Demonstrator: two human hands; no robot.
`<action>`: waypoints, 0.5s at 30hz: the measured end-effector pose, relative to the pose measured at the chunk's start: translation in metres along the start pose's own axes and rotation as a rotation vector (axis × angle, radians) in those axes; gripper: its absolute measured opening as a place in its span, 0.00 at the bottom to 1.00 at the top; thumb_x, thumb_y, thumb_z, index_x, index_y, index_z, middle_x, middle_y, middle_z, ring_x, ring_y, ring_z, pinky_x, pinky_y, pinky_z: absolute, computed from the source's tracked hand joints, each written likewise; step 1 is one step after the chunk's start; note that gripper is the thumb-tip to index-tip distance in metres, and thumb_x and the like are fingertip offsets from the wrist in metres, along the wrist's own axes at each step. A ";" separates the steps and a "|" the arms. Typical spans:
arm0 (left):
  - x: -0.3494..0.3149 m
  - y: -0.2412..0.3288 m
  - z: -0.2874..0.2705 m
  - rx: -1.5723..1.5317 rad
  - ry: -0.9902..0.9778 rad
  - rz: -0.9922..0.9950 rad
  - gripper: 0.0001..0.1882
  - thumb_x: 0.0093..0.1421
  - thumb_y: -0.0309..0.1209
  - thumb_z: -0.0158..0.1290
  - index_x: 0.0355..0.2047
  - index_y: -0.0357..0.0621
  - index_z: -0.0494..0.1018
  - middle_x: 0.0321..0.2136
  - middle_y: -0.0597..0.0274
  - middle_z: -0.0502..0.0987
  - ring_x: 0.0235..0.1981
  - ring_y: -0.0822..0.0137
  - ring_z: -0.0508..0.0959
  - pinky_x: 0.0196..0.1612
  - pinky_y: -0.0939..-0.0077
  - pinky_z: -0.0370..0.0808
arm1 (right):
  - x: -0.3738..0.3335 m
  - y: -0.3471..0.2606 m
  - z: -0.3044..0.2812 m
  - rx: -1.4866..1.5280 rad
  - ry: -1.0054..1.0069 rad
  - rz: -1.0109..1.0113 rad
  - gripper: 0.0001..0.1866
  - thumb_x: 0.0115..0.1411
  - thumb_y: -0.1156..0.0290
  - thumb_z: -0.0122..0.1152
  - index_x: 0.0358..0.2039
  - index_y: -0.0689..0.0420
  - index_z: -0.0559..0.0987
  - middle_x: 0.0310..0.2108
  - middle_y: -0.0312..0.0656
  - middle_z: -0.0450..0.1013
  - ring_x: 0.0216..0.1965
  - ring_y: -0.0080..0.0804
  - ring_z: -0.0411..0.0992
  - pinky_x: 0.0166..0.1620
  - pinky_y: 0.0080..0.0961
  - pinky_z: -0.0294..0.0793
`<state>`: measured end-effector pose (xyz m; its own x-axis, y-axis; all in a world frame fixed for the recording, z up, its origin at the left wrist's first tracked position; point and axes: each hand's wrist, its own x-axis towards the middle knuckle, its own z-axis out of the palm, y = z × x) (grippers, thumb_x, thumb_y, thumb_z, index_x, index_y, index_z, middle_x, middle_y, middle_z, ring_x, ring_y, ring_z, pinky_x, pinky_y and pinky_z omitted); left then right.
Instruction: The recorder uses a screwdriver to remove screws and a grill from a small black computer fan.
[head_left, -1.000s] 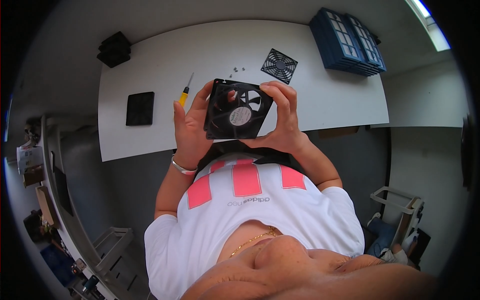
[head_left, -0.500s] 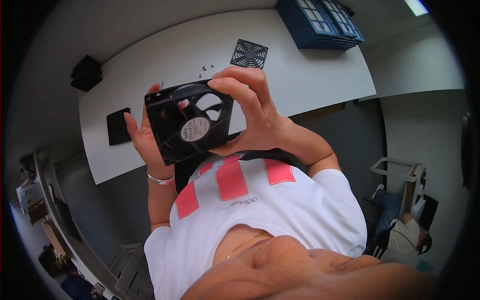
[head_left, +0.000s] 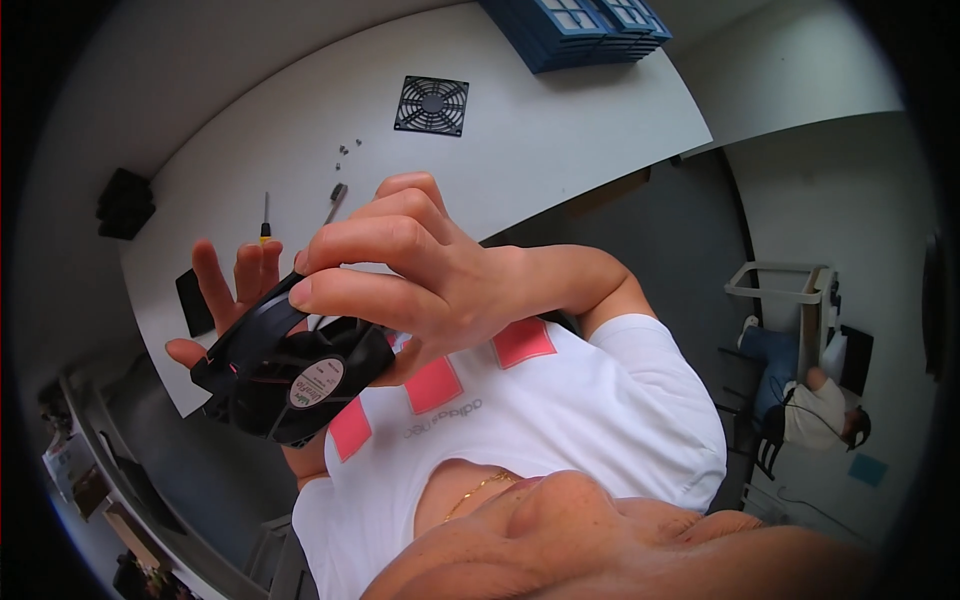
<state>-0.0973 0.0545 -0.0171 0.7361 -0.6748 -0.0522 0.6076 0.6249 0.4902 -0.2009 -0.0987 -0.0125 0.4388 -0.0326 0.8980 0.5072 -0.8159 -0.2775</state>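
A black square cooling fan (head_left: 318, 383) with a round pale label on its hub is tilted in front of my chest, above the table's near edge. My right hand (head_left: 425, 265) grips its frame, fingertips on the upper edge and thumb low on the right side. Behind the fan, my left hand (head_left: 235, 300) has its fingers spread. The fan hides its palm, so contact is hard to make out. Beyond my hands lie a screwdriver (head_left: 265, 218) with a black and yellow handle and a small dark-headed brush (head_left: 337, 193), partly covered by my right fingers.
On the white table (head_left: 560, 150) lie a black fan grille (head_left: 432, 105) and several small screws (head_left: 343, 151). Blue trays (head_left: 570, 50) are stacked at the far right. A flat black object (head_left: 194, 303) sits left of my left hand. Another person (head_left: 812, 415) sits at the right.
The fan has moved left and lower and tipped edge-on, with my right hand still gripping it. My left fingers have spread behind it. The view has shifted, showing the screwdriver and brush.
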 end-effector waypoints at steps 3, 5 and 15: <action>0.001 0.011 -0.022 -0.125 -0.378 -0.045 0.39 0.64 0.67 0.38 0.56 0.46 0.73 0.44 0.44 0.81 0.47 0.46 0.81 0.47 0.56 0.82 | -0.001 -0.001 -0.002 0.019 0.018 0.042 0.42 0.35 0.64 0.79 0.53 0.55 0.70 0.46 0.43 0.68 0.45 0.34 0.66 0.43 0.33 0.60; 0.021 0.017 -0.049 -0.048 -0.268 -0.113 0.37 0.66 0.63 0.38 0.54 0.42 0.73 0.43 0.46 0.81 0.46 0.50 0.82 0.48 0.56 0.82 | -0.007 0.001 -0.011 -0.001 -0.035 0.087 0.46 0.33 0.64 0.81 0.55 0.56 0.68 0.48 0.45 0.67 0.47 0.36 0.65 0.45 0.33 0.62; 0.008 -0.025 -0.059 0.374 -0.430 -0.078 0.55 0.54 0.69 0.51 0.70 0.44 0.50 0.67 0.52 0.59 0.67 0.57 0.61 0.67 0.59 0.63 | -0.025 0.020 -0.007 -0.067 -0.074 0.234 0.54 0.32 0.62 0.82 0.61 0.54 0.61 0.53 0.45 0.61 0.54 0.44 0.59 0.55 0.39 0.58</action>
<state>-0.0889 0.0568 -0.0805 0.4581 -0.8613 0.2196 0.4513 0.4382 0.7774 -0.2073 -0.1179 -0.0384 0.5931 -0.1846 0.7837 0.3364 -0.8275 -0.4495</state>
